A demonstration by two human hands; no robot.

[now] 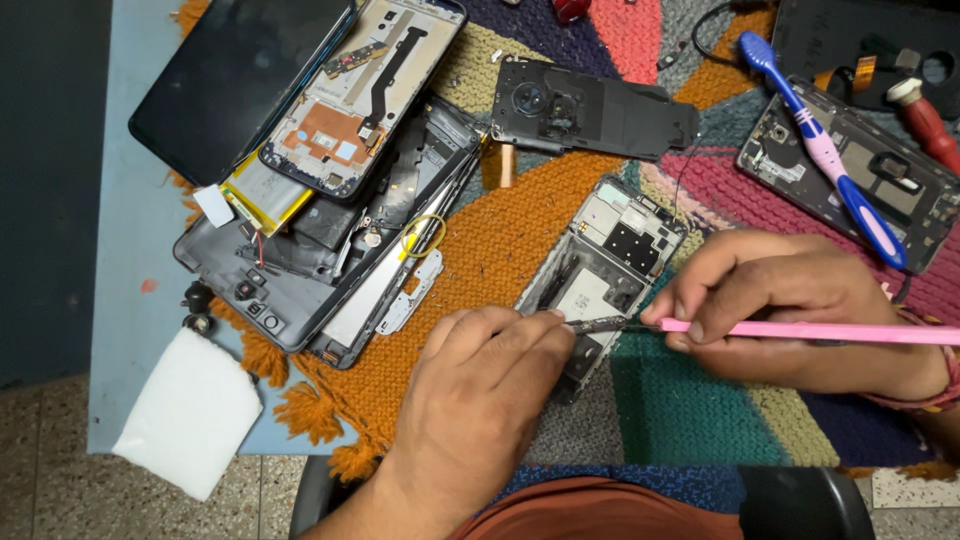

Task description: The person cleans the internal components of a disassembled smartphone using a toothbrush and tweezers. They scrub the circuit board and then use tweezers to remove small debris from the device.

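Two hands work over an opened phone frame (pixel 600 275) that lies tilted on a knitted multicoloured mat (pixel 520 240) near the middle of the tabletop (pixel 130 250). At about 6 o'clock, the left hand (pixel 480 385) is closed, its fingertips pinching a small dark part (pixel 597 325) at the frame's lower edge. At 3 o'clock, the right hand (pixel 790 300) grips a thin pink tool (pixel 830 331) between thumb and fingers, its tip touching that same small part. Toward 10 o'clock sits a pile of stripped phones (pixel 330 200), with a dark screen panel (pixel 235 80) on top and a yellowish battery (pixel 265 195) wedged under one board. At 12 o'clock rests a black back cover with a camera ring (pixel 590 110). At 2 o'clock a blue and pink toothbrush (pixel 825 150) lies across another opened phone (pixel 860 170). A white cloth pad (pixel 185 410) sits at 8 o'clock, overhanging the tabletop's edge.
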